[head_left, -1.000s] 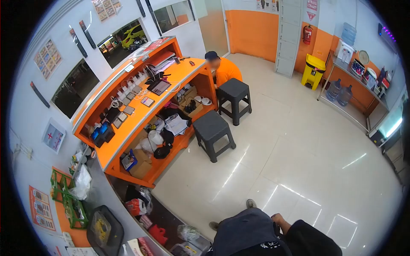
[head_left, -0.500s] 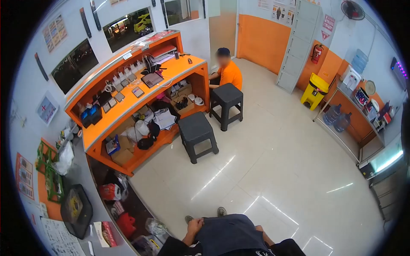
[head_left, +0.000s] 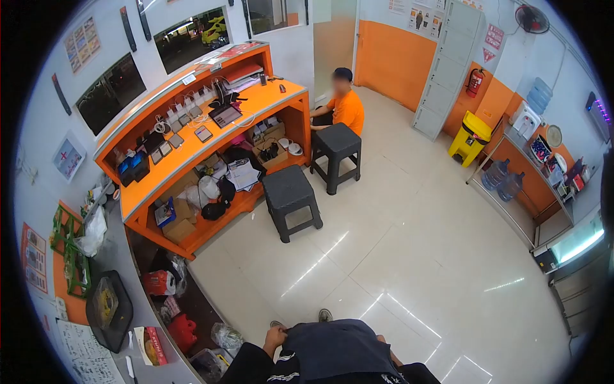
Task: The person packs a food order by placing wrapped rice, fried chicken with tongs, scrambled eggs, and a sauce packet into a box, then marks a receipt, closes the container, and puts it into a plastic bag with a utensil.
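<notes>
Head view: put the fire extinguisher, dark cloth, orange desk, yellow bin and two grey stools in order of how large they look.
1. Orange desk
2. Dark cloth, helped by being close to the camera
3. Nearer stool and farther stool: too alike to rank
4. Yellow bin
5. Fire extinguisher

The orange counter [head_left: 263, 102], row of phones [head_left: 203, 134], lockers [head_left: 449, 67] and water dispenser [head_left: 526, 120] suggest a shop's staff area.

Ahead of the left hand [head_left: 275, 337] and right hand [head_left: 386, 345], tiled floor [head_left: 390, 269] left wide passage between orange counter [head_left: 265, 104] and metal table [head_left: 523, 146], with near stool [head_left: 288, 188] and far stool [head_left: 336, 139] obstructing the counter's right end.
</notes>
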Available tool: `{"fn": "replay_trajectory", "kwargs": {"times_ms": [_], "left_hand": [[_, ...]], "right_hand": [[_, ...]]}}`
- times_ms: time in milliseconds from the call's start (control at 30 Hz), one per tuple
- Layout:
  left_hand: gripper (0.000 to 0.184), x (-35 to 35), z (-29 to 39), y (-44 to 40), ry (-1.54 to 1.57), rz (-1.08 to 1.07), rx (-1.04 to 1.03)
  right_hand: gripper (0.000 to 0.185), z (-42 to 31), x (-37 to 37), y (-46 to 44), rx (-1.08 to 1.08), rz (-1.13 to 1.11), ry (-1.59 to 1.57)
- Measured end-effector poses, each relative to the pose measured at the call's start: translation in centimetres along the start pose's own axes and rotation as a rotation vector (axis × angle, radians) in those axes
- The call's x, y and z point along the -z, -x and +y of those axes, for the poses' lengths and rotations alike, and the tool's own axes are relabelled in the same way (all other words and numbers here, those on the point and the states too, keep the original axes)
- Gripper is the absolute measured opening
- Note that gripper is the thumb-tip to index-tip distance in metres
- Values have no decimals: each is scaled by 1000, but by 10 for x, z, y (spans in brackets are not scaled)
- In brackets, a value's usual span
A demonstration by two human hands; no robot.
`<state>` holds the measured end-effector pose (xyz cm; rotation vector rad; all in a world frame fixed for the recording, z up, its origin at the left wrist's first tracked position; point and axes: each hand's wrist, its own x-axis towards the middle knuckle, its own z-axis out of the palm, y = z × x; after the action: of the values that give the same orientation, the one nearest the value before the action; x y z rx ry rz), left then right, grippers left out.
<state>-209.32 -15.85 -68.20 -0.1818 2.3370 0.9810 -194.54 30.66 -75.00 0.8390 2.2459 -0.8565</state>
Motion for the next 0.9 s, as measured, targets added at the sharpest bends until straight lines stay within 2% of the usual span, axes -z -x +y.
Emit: {"fn": "replay_trajectory", "kwargs": {"times_ms": [100, 200, 533, 700, 900], "left_hand": [[31, 0, -14, 14, -89, -47, 42], [31, -12, -37, 9, -29, -31, 72], [32, 8, 14, 9, -30, -81, 126], [33, 3, 12, 8, -91, -75, 60], [32, 2, 7, 11, -43, -89, 161]], "right_hand": [[26, -3, 0, -2, 1, -8, 8], [26, -4, -2, -2, 3, -17, 14], [26, 1, -5, 9, 4, -32, 33], [25, 5, -7, 12, 4, -39, 39], [25, 6, -7, 16, 5, -44, 41]]}}
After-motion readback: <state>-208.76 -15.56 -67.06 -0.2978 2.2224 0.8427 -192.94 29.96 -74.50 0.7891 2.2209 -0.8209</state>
